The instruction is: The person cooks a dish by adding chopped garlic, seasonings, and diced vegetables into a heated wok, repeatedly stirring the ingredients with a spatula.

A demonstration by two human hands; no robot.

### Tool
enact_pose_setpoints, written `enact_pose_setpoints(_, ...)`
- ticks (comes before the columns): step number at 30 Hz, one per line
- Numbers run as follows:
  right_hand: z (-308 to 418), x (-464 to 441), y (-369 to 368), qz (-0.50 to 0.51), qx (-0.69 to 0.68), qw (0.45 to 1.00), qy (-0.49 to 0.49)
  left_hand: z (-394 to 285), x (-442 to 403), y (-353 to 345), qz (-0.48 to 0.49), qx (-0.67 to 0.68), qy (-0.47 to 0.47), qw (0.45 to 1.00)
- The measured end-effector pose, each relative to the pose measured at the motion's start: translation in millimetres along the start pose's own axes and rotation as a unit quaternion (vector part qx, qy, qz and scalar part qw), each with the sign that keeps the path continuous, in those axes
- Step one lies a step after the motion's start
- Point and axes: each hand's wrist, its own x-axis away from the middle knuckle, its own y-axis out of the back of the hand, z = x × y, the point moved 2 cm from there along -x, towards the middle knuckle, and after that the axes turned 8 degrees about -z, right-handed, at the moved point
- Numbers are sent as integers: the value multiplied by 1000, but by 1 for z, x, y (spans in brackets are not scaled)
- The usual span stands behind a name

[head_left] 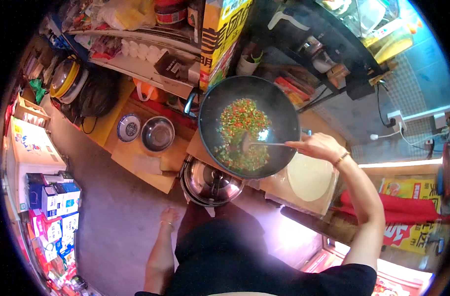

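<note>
A large dark wok (212, 106) holds chopped red and green peppers (244, 116), with faint steam over them. My right hand (317, 147) is closed around the handle of a spatula (267, 144), whose head rests among the peppers. At my side, my left hand (169, 215) hangs low, away from the wok, its fingers loosely curled and too small to read clearly. Below the wok is a steel pot with a shiny lid (210, 180).
A steel bowl (158, 133) and a patterned bowl (128, 128) stand on a cardboard-covered surface (136, 160). Right of the wok lies a round pale sheet (311, 176). Shelves (131, 71) hang upper left; stacked boxes (54, 200) stand far left, and a red roll (392, 207) lies right.
</note>
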Motion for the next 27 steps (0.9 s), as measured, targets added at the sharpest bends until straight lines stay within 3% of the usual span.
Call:
enact_pose_setpoints(1,1,15,4,-2,0,1000,-4,-3,1,-4,3,-2,-2,1000)
enact_pose_setpoints(4,13,64,1,5,-226,974,-18,-7,0,-13,29,-11,11,999)
enact_pose_setpoints(5,20,75,-11,9,-238,971,-11,-8,-2,-16,46,-12,-14,999)
enact_pose_setpoints(6,35,79,-12,101,-226,966,-80,-8,-5,-19,63,-13,-38,997)
enact_pose_setpoints(7,51,79,-22,90,-241,961,-98,-6,-8,-20,66,-10,-40,997)
enact_pose_setpoints(11,71,34,-80,-64,-244,954,-161,1,-16,-19,58,-14,-24,998)
enact_pose_setpoints(12,69,20,-79,-94,-254,942,-197,1,-16,-14,64,-19,-28,997)
enact_pose_setpoints(16,57,-9,-64,-214,-265,921,-188,-9,-5,1,84,-88,-74,990)
enact_pose_setpoints(18,52,-28,-77,-244,-249,919,-183,-18,17,7,8,-153,-60,986)
enact_pose_setpoints(19,49,-34,-101,-197,-252,929,-188,-10,8,11,11,-156,-64,986)
enact_pose_setpoints(21,71,-19,-109,-174,-230,939,-186,23,-25,23,-1,37,-75,996)
enact_pose_setpoints(25,74,18,-126,-108,-284,934,-190,17,-39,16,56,9,-50,997)
enact_pose_setpoints(27,61,24,-119,-87,-283,938,-184,31,-66,10,60,-75,-23,995)
